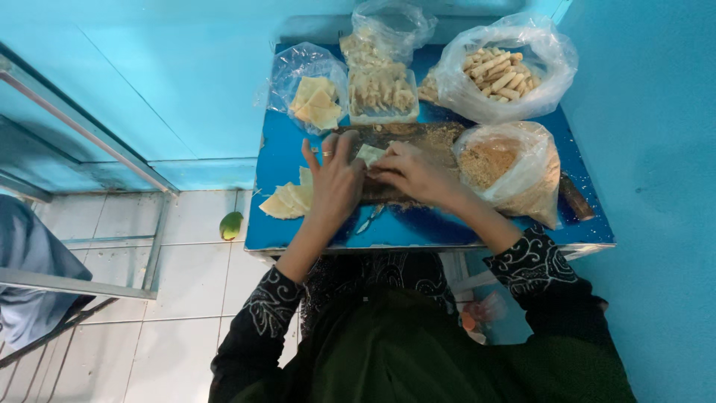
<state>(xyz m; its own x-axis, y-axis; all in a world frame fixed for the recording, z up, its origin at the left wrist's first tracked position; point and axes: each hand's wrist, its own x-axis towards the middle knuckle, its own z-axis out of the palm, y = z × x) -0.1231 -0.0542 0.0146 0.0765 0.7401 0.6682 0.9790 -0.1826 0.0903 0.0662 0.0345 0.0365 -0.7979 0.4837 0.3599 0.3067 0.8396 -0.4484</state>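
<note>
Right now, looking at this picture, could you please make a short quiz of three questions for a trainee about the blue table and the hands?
1. True or false: both hands rest together on the dark board in the middle of the blue table.
2. Which bag holds the finished rolls? A) the far-right bag B) the far-left bag C) the bag of crumbs
3. Fill in: a loose stack of pale wrapper sheets lies beside the ____ hand.

Key
1. True: the left hand and right hand meet over a pale wrapper.
2. A
3. left
</note>
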